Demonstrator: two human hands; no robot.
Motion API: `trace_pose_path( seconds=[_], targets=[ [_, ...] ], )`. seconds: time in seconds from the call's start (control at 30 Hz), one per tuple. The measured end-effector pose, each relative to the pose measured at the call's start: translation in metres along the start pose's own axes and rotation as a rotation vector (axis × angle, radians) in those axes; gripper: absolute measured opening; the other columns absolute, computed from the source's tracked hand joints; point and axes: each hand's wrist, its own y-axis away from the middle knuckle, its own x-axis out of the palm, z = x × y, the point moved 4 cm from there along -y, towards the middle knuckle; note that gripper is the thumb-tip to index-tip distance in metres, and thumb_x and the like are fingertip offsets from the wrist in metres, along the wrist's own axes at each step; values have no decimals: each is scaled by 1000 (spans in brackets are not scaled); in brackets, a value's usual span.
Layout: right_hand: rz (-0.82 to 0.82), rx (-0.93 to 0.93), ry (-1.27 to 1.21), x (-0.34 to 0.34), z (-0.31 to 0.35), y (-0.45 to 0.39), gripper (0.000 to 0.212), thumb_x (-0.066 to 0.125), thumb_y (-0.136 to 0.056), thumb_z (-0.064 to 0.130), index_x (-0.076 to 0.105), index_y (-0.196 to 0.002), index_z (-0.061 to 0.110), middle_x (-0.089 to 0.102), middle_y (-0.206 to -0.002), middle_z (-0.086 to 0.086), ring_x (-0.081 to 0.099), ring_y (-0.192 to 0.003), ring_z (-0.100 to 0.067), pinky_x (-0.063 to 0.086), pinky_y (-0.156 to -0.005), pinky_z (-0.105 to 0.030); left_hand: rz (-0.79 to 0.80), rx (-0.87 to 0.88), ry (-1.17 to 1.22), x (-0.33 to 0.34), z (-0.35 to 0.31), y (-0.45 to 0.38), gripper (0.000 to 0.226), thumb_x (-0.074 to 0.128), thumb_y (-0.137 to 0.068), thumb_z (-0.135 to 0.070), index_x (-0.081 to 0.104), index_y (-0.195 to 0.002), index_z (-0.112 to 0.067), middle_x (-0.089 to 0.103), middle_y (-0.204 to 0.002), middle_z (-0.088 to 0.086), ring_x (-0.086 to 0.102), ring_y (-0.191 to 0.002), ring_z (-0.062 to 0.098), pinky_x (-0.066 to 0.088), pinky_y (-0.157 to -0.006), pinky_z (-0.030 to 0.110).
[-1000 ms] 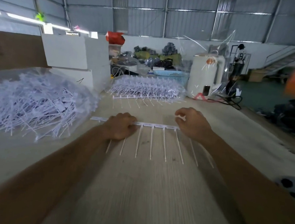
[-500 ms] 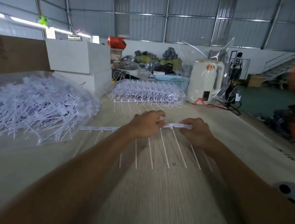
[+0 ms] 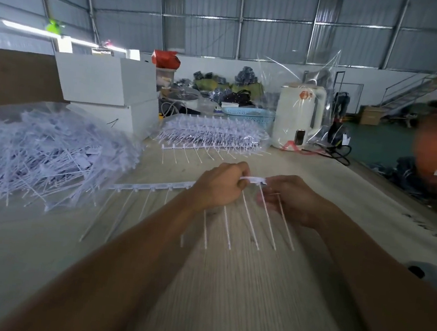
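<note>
A white plastic comb strip, a long bar with several thin ties hanging from it, lies across the wooden table. My left hand grips the bar near its right part, fingers curled round it. My right hand pinches the bar's right end, which is lifted off the table between both hands. The strip's left end rests on the table.
A heap of loose white ties in clear plastic fills the left. A stack of whole strips lies at the back centre. White boxes, a white kettle and a blue basket stand behind. Table edge runs along the right.
Both hands have come together on the strip's right end and lifted it off the table. The left hand slid right along the bar, and the strip now slants.
</note>
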Motion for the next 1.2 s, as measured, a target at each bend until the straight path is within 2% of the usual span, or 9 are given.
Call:
trace_pose_path(
  seconds=[0.17, 0.3, 0.43, 0.7, 0.8, 0.87, 1.0, 1.13, 1.2],
  targets=[
    [7, -2, -12, -4, -6, 4, 13, 55, -99, -3, 65, -103, -9, 63, -76, -15, 60, -54, -10, 51, -50, -18, 76, 38, 57, 1, 0, 4, 15, 71, -89, -32, 67, -102, -24, 67, -99, -3, 64, -94, 20, 54, -82, 39],
    [-7, -58, 68, -4, -12, 4, 12, 57, -97, -3, 68, -92, -7, 60, -75, -17, 57, -53, -9, 49, -50, -16, 103, 102, -129, 11, -4, 8, 12, 57, -96, -29, 65, -104, -23, 67, -103, 1, 62, -95, 24, 50, -74, 36],
    [-10, -114, 108, -4, -12, 4, 13, 58, -97, -3, 68, -89, -3, 59, -71, -13, 55, -51, -6, 47, -49, -15, 17, 161, -232, 17, -6, 15, 17, 48, -96, -20, 61, -108, -21, 66, -109, 4, 61, -97, 29, 43, -70, 35],
    [-49, -282, 243, -5, -9, 10, 10, 62, -95, -3, 68, -97, -10, 58, -70, -14, 52, -60, -14, 44, -55, -22, -123, 165, -187, 26, -10, 26, 18, 49, -96, -17, 60, -110, -18, 68, -110, 3, 63, -99, 30, 51, -76, 39],
    [-11, -402, 334, -3, -3, 16, 9, 62, -95, -1, 68, -92, -6, 59, -69, -10, 50, -61, -15, 41, -55, -22, -132, 129, -150, 25, -8, 26, 6, 52, -94, -14, 55, -94, -19, 67, -102, 6, 63, -90, 32, 43, -66, 36],
    [-6, -475, 434, 0, 5, 18, 9, 62, -95, -2, 69, -89, -2, 59, -67, -5, 50, -60, -15, 42, -56, -22, -136, 111, -123, 24, -6, 26, 12, 52, -95, -14, 50, -88, -23, 66, -98, 5, 61, -87, 31, 38, -64, 34],
    [-82, -491, 486, 1, 10, 11, 10, 62, -95, 3, 69, -88, 5, 61, -67, -3, 53, -52, -10, 45, -53, -22, -168, 125, 23, 22, -2, 26, 10, 51, -101, -19, 59, -105, -16, 63, -107, 3, 57, -97, 24, 48, -77, 40],
    [-138, -420, 734, 1, 2, 4, 11, 64, -92, 11, 66, -83, 18, 63, -61, 6, 56, -53, 0, 40, -59, -12, -163, 164, -59, 27, -1, 23, 10, 56, -98, -22, 59, -105, -15, 60, -108, 5, 55, -99, 26, 47, -80, 42],
    [-198, -396, 805, 1, -2, -1, 11, 59, -94, 10, 64, -86, 15, 67, -72, 0, 63, -72, -14, 48, -73, -26, -180, 185, -84, 28, -1, 24, 11, 58, -97, -22, 58, -105, -15, 61, -108, 5, 55, -99, 26, 48, -79, 42]
  ],
)
